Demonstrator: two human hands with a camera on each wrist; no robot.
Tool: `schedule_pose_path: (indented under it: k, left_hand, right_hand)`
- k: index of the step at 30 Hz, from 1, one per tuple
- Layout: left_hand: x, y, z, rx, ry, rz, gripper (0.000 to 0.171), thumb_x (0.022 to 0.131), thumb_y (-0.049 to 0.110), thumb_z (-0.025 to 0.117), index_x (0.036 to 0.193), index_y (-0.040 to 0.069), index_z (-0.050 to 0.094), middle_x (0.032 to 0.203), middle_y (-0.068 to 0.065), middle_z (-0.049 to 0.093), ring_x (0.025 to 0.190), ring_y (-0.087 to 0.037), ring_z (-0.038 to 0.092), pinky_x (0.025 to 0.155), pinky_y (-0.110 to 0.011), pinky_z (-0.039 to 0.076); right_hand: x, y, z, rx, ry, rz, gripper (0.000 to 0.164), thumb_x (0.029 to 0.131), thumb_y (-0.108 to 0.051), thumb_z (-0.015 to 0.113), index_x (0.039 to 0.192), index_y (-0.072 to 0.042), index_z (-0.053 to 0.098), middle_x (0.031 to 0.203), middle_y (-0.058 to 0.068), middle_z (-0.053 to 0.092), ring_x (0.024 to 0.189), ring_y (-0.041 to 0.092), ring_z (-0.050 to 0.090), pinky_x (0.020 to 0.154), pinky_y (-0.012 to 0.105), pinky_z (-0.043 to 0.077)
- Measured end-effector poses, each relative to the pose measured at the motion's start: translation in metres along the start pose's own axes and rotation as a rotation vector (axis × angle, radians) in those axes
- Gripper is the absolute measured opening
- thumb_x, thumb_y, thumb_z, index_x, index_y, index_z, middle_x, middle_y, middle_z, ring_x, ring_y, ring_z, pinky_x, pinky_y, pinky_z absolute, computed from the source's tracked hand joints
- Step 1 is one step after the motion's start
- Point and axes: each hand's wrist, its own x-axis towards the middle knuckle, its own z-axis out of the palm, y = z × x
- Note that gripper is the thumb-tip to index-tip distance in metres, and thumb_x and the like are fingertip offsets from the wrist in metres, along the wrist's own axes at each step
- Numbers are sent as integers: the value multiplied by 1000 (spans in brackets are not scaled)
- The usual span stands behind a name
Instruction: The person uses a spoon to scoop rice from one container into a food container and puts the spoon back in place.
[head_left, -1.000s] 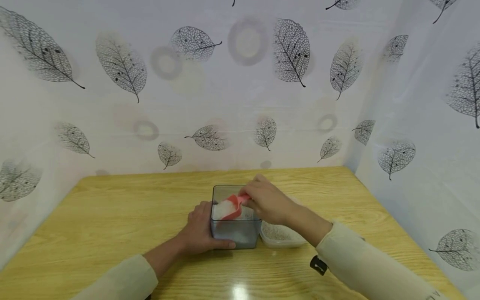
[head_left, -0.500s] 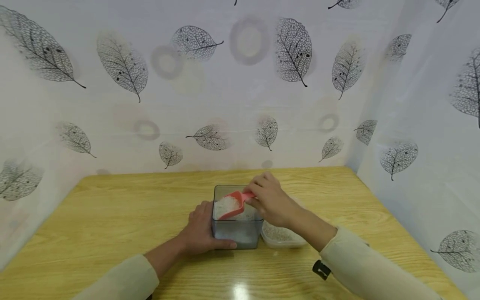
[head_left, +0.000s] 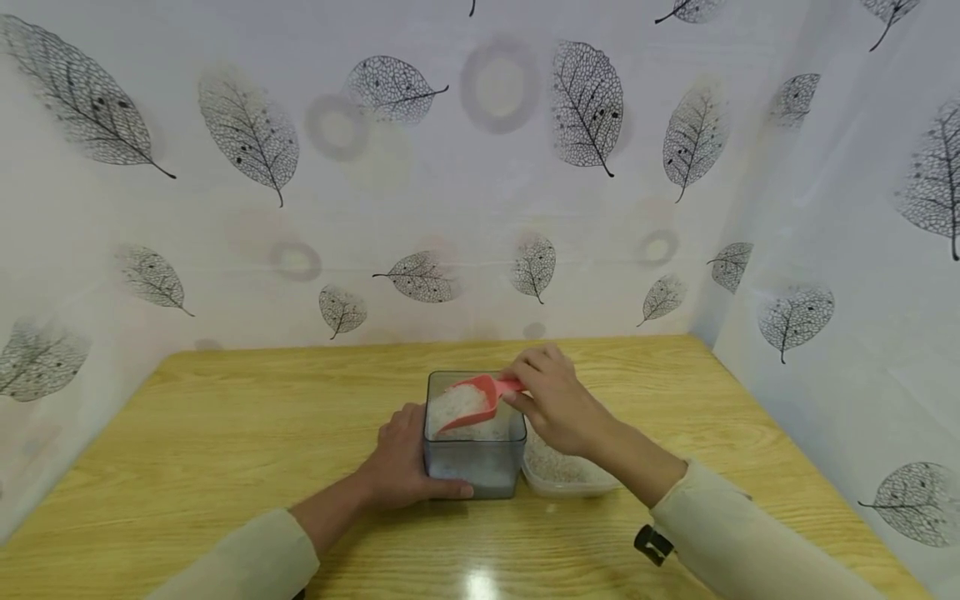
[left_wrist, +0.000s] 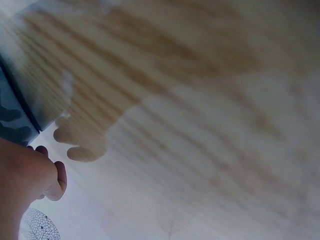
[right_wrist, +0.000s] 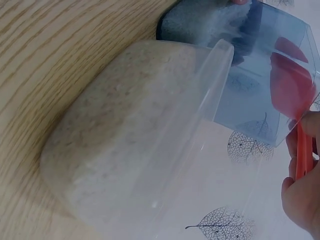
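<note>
A grey see-through square container [head_left: 472, 468] stands upright on the table, with white rice inside. My left hand [head_left: 396, 467] grips its left side, the thumb lying along the front wall; in the left wrist view the hand [left_wrist: 25, 172] sits at the container's edge [left_wrist: 15, 112]. My right hand [head_left: 558, 408] pinches the handle of a red scoop [head_left: 491, 398]. Heaped with rice, the scoop is held inside the container's mouth, its tip toward the left. Through the clear wall the right wrist view shows the red scoop [right_wrist: 290, 85] and its handle in my fingers [right_wrist: 292, 147].
Close to the container's right side is a low clear plastic tub [head_left: 570, 489] holding more rice, partly under my right forearm. A pale wood-grain table [head_left: 247, 417] carries everything. Leaf-printed sheeting [head_left: 465, 183] encloses the back and sides.
My right hand has drawn the scoop slightly up and to the right, and more of its rice load shows. The left hand and the container have stayed put.
</note>
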Motion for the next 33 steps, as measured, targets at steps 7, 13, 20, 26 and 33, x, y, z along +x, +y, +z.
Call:
schedule_pose_path:
  k: [7, 13, 20, 26, 33]
  left_hand:
    - [-1, 1, -1, -15, -7, -13, 119, 58, 70, 84, 145, 8, 33, 123, -2, 48, 110, -18, 42, 100, -47, 31]
    - [-1, 1, -1, -19, -6, -18, 116, 57, 70, 85, 142, 8, 35, 120, -1, 48, 108, -17, 42, 99, -45, 31]
    - [0, 0, 0, -11, -13, -19, 113, 58, 69, 85, 140, 9, 36, 119, 0, 47, 107, -17, 41, 100, -46, 31]
    - [0, -1, 0, -20, -23, -27, 113, 58, 69, 85, 140, 9, 36, 118, 0, 47, 105, -16, 41, 101, -46, 29]
    - [0, 0, 0, -15, -21, -34, 113, 58, 69, 85, 140, 8, 36, 119, -1, 46, 106, -17, 41, 101, -46, 29]
  right_hand:
    - [-6, 7, -1, 17, 26, 25, 17, 96, -17, 65, 111, -8, 66, 110, 4, 64, 105, 25, 47, 90, 49, 35]
    - [-9, 10, -7, 60, 67, 36, 18, 96, -16, 64, 112, -7, 67, 110, 7, 65, 108, 28, 47, 91, 50, 35]
    - [-14, 17, -19, 72, 143, 43, 18, 96, -13, 64, 110, -4, 68, 107, 8, 65, 100, 25, 47, 87, 46, 35]
    - [-21, 27, -30, 48, 208, 17, 16, 94, -8, 66, 108, -2, 69, 104, 8, 65, 95, 23, 47, 82, 41, 35]
    - [-35, 38, -47, 29, 255, 34, 15, 92, -2, 66, 107, -1, 69, 104, 9, 64, 96, 23, 46, 81, 38, 35]
